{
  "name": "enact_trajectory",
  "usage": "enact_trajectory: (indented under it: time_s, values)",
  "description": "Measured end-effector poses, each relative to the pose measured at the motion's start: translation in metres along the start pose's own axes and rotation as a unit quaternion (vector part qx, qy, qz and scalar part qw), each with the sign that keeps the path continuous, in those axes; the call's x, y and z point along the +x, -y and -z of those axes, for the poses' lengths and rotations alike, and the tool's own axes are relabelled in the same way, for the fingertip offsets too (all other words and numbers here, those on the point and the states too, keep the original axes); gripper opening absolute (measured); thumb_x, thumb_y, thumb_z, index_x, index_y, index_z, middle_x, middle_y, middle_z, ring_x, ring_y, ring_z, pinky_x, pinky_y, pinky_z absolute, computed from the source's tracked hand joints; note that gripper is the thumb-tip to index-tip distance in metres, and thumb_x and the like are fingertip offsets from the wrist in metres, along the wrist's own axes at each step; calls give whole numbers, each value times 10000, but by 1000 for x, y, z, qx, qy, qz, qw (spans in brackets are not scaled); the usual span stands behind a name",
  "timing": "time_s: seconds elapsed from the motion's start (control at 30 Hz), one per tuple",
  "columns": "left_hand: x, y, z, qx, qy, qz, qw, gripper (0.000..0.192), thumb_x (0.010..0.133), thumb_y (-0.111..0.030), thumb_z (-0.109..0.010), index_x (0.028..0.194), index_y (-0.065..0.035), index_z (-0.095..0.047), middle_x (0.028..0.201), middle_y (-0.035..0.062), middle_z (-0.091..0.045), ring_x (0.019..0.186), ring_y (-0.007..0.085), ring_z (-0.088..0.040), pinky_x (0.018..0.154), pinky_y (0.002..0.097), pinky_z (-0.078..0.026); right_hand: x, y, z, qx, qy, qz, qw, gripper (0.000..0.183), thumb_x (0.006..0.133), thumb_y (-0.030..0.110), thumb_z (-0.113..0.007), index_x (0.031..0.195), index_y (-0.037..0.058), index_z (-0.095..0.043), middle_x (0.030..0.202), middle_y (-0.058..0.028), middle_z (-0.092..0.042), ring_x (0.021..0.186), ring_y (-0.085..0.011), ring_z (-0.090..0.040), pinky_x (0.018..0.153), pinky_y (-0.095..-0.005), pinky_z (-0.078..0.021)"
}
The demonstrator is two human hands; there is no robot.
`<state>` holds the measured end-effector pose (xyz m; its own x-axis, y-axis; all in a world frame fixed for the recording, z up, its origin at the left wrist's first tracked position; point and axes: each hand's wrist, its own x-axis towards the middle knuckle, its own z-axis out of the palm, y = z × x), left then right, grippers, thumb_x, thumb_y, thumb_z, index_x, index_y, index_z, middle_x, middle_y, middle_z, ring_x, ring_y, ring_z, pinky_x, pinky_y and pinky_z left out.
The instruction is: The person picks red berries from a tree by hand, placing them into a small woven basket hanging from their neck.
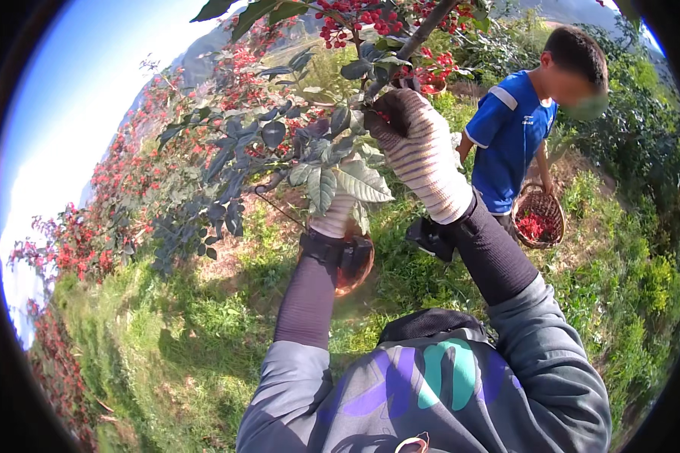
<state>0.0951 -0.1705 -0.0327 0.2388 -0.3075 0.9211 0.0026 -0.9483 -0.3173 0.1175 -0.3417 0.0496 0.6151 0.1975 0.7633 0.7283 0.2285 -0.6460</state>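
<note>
My right hand, in a striped knit glove with dark fingers, is raised to a branch of what looks like a Sichuan pepper tree. Its fingers are curled together, and a bit of red berries shows between them. Lower and to the left is my left hand, in a similar glove; green leaves cover its fingers, so its grip is hidden. Clusters of red berries hang above both hands. Below my left wrist a basket is partly visible behind the forearm.
At right, close by, a person in a blue shirt carries a wicker basket holding red berries. More berry-laden bushes stand at left. Grass and weeds cover the ground. Dark wrist devices sit at both cuffs.
</note>
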Motion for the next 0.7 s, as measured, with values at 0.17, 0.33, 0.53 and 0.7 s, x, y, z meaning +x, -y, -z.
enact_trajectory:
  time_s: [0.17, 0.33, 0.53, 0.7]
  values:
    - [-48, 7, -35, 6, 252, 50, 966, 390, 866, -346, -456, 1115, -52, -517, 1038, 118, -555, 899, 263, -533, 756, 398, -448, 1, 20, 20, 149, 43, -138, 978, 221, 799, 126, -670, 945, -17, -588, 811, -60, -627, 733, -121, -585, 671, -260, -471]
    - [-58, 25, -45, -37, 469, 103, 876, 401, 870, -347, -463, 1149, -62, -505, 1038, 140, -569, 904, 276, -560, 764, 404, -463, -17, 11, 45, 434, 71, -289, 850, 127, 866, 199, -574, 908, 89, -526, 761, -5, -570, 636, -106, -539, 472, -200, -410]
    - [13, -5, -11, -184, 43, 208, 960, 322, 857, -142, -545, 1124, 33, -506, 1082, 163, -557, 948, 254, -547, 811, 346, -444, 21, -8, 69, 534, 69, -281, 794, 209, 872, 194, -565, 1057, 103, -536, 904, -6, -581, 716, -111, -585, 439, -197, -408]
    - [22, -8, 11, -150, 54, 219, 963, 454, 873, -142, -523, 1266, 30, -378, 1227, 195, -440, 1126, 315, -428, 964, 390, -323, 58, -1, 72, 184, 125, -163, 961, 284, 842, 134, -600, 1114, 69, -549, 806, 1, -598, 656, -43, -540, 515, -199, -431]
